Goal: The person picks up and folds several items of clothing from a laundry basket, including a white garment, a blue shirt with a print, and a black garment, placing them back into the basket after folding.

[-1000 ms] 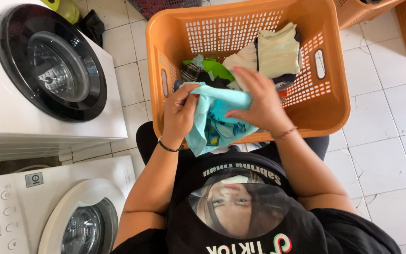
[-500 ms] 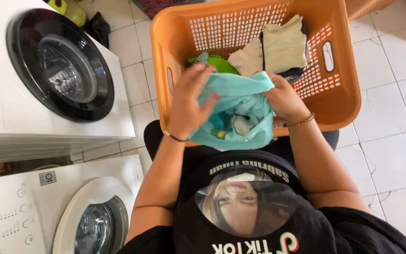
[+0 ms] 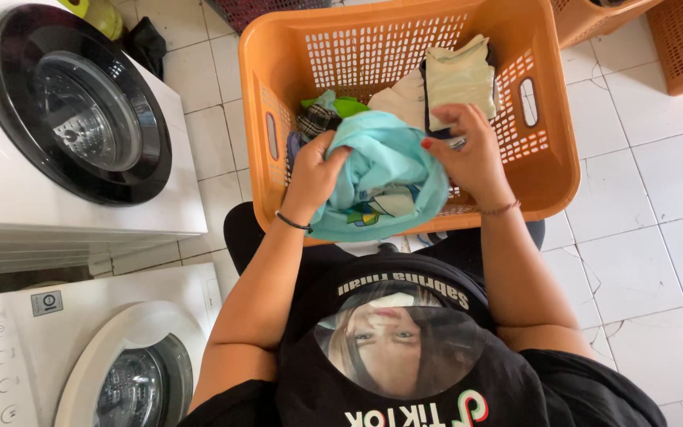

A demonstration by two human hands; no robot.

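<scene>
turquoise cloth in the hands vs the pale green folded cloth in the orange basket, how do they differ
The turquoise cloth garment is bunched loosely, gripped by the left hand and right hand; the pale green folded cloth lies flat and untouched. The turquoise one is held above the orange plastic laundry basket's near rim and shows a colourful print; the pale green one rests inside and looks plain. Both are soft fabric.

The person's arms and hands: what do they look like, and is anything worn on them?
Both forearms are bare; short black sleeves end above the elbows. The left hand has a thin dark band around its wrist. The right hand has a slim bracelet at the wrist and red polish on the thumbnail. No gloves or rings show.
</scene>
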